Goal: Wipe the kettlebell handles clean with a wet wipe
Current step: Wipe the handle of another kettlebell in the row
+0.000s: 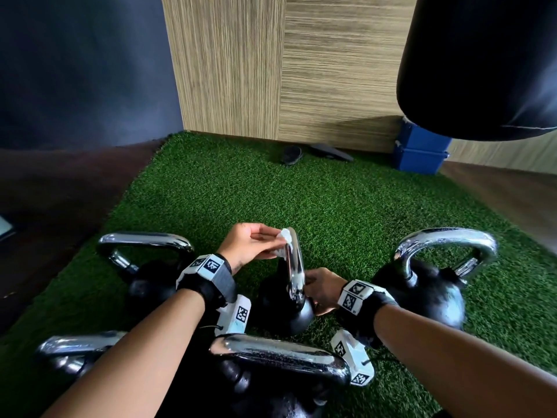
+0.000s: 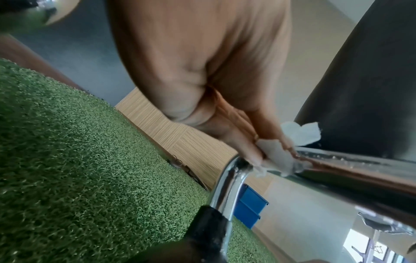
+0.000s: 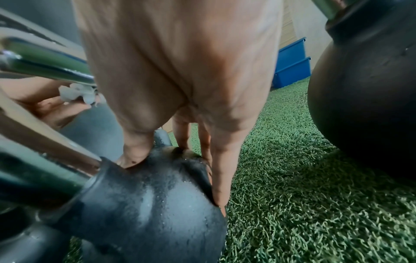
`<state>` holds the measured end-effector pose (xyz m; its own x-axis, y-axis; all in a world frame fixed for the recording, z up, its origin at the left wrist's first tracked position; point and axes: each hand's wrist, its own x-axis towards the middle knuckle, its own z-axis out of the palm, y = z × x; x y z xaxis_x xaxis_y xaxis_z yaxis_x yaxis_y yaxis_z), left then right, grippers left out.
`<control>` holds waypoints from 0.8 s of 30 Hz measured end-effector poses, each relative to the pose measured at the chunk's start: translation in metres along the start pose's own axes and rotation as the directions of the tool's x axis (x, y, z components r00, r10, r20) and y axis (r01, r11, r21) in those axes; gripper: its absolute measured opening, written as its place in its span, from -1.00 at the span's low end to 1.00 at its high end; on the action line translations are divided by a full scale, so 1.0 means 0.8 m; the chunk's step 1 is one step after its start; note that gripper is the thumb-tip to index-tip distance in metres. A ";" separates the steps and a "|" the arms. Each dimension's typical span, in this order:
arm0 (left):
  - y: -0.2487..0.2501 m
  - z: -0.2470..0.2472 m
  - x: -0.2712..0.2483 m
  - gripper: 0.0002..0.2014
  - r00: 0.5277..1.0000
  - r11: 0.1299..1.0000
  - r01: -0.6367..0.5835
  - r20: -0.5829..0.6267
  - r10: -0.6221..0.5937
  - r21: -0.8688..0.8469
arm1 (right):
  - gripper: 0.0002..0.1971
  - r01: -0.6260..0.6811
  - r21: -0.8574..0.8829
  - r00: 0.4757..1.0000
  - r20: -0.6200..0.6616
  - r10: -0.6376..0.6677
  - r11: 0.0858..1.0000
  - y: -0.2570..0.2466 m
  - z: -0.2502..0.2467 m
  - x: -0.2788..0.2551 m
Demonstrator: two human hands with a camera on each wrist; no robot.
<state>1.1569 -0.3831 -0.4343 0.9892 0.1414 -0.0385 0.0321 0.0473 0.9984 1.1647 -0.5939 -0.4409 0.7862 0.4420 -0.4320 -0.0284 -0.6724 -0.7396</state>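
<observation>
Head view shows the middle kettlebell [image 1: 286,309] on the green turf [image 1: 331,206], among four others, its chrome handle [image 1: 294,267] a narrow loop whose long axis runs away from the person. Left hand [image 1: 250,244] pinches a crumpled white wet wipe [image 1: 284,236] against the loop's far bend. Right hand [image 1: 324,289] grips the matte black ball, fingers [image 3: 221,178] curled down its side. Only the left wrist view shows droplets on the polished bar [image 2: 360,163]; only the right wrist view shows the ball's grainy skin [image 3: 146,204].
</observation>
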 end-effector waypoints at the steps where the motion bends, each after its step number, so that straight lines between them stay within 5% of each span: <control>1: 0.000 0.000 0.000 -0.52 1.000 1.000 -0.014 -0.017 0.014 0.012 | -0.73 0.004 -0.027 1.000 0.005 -0.004 1.000 -0.001 -0.001 0.000; 4: 0.000 0.001 -0.001 -0.56 1.000 1.000 -0.022 -0.018 0.022 0.017 | -0.70 0.022 -0.106 1.000 -0.003 -0.023 0.994 -0.003 -0.001 -0.002; 11: 0.012 -0.002 -0.028 -0.81 0.973 0.991 -0.016 0.230 -0.016 0.136 | -0.75 0.061 -0.164 0.997 -0.041 -0.069 0.985 0.000 0.002 -0.004; 15: -0.002 -0.001 -0.039 -0.79 0.976 0.995 -0.030 0.219 0.008 0.097 | -0.79 0.115 -0.197 0.992 -0.025 -0.122 0.974 -0.002 0.001 -0.006; 19: -0.015 0.001 -0.052 -0.73 0.934 0.969 -0.059 0.355 -0.032 0.240 | -0.82 0.160 -0.269 0.986 -0.009 -0.168 0.950 0.000 0.003 -0.007; 24: -0.009 0.004 -0.064 -0.76 0.928 0.941 -0.166 0.371 0.047 0.296 | -0.80 0.162 -0.238 0.985 -0.021 -0.172 0.958 0.003 0.003 -0.004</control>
<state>1.1062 -0.3935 -0.4397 0.9721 -0.2331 0.0265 -0.0913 -0.2715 0.9581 1.1607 -0.5957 -0.4423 0.7923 0.5381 -0.2876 0.2467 -0.7136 -0.6557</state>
